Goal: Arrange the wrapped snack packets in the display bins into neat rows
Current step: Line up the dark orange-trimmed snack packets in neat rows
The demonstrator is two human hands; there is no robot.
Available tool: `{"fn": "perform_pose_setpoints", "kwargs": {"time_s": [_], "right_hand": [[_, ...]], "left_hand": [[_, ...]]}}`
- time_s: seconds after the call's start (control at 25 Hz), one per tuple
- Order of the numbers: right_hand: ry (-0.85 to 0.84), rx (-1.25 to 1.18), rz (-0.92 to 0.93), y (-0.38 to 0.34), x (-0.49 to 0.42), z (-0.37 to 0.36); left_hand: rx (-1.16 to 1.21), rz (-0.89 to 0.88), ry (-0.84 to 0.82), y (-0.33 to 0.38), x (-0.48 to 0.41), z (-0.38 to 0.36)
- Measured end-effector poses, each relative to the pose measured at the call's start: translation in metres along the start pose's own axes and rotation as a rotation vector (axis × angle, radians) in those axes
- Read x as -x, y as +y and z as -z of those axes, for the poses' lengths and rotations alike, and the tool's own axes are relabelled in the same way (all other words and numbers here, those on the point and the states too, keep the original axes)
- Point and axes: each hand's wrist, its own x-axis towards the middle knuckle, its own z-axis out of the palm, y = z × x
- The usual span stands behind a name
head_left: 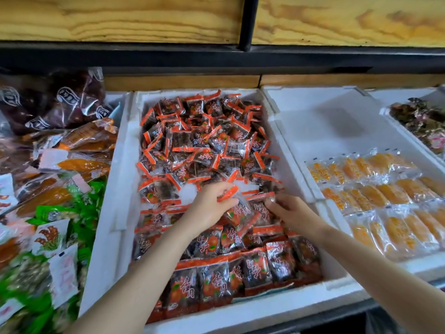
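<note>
A white foam bin (121,179) in the middle holds many dark snack packets with red-orange ends. Its far part is a loose heap (204,141); along the near edge packets stand in neat rows (240,271). My left hand (212,206) reaches into the bin's middle and pinches the red end of one packet (228,192). My right hand (292,214) is just to the right, its fingers curled on the clear edge of another packet (263,208). Both hands hover over the boundary between heap and rows.
A second foam bin (313,112) on the right holds orange packets (385,203) in rows. A further bin (423,121) sits far right. Mixed green, orange and dark bags (55,165) pile up on the left. A wooden shelf (168,18) overhangs the bins.
</note>
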Motion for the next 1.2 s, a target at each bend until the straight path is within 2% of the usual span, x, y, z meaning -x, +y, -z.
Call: {"fn": "perform_pose_setpoints", "kwargs": {"time_s": [0.12,0.24,0.32,0.4,0.52,0.76,0.84,0.92,0.96,1.04,1.12,1.2], "right_hand": [[-0.026,-0.083,-0.048,0.007,0.013,0.006],[-0.169,-0.282,-0.096,0.011,0.030,0.012],[-0.238,-0.273,-0.079,0.015,0.040,0.017],[-0.189,-0.115,-0.001,0.018,0.048,0.025],[-0.094,0.304,0.104,0.022,0.055,0.039],[-0.284,0.711,0.305,0.022,0.065,0.048],[-0.320,0.846,0.315,0.015,0.066,0.046],[-0.307,0.877,0.298,0.010,0.067,0.044],[-0.267,0.833,0.279,0.010,0.067,0.045],[-0.069,0.626,0.239,0.014,0.067,0.052],[0.185,0.189,0.143,0.018,0.068,0.062],[0.272,-0.318,-0.005,0.021,0.075,0.061]], "left_hand": [[0.026,0.038,-0.028,0.003,0.007,-0.008],[0.020,0.028,-0.080,0.007,0.018,-0.012],[-0.019,-0.010,-0.119,0.008,0.024,-0.018],[-0.068,-0.036,-0.129,0.015,0.032,-0.025],[-0.115,-0.036,-0.136,0.024,0.038,-0.041],[-0.111,-0.018,-0.204,0.031,0.039,-0.065],[-0.126,-0.007,-0.200,0.030,0.038,-0.066],[-0.138,-0.011,-0.185,0.031,0.041,-0.063],[-0.141,-0.018,-0.170,0.031,0.042,-0.061],[-0.112,-0.010,-0.128,0.032,0.045,-0.055],[-0.035,0.017,-0.075,0.033,0.048,-0.050],[0.092,0.051,-0.036,0.037,0.052,-0.050]]}}
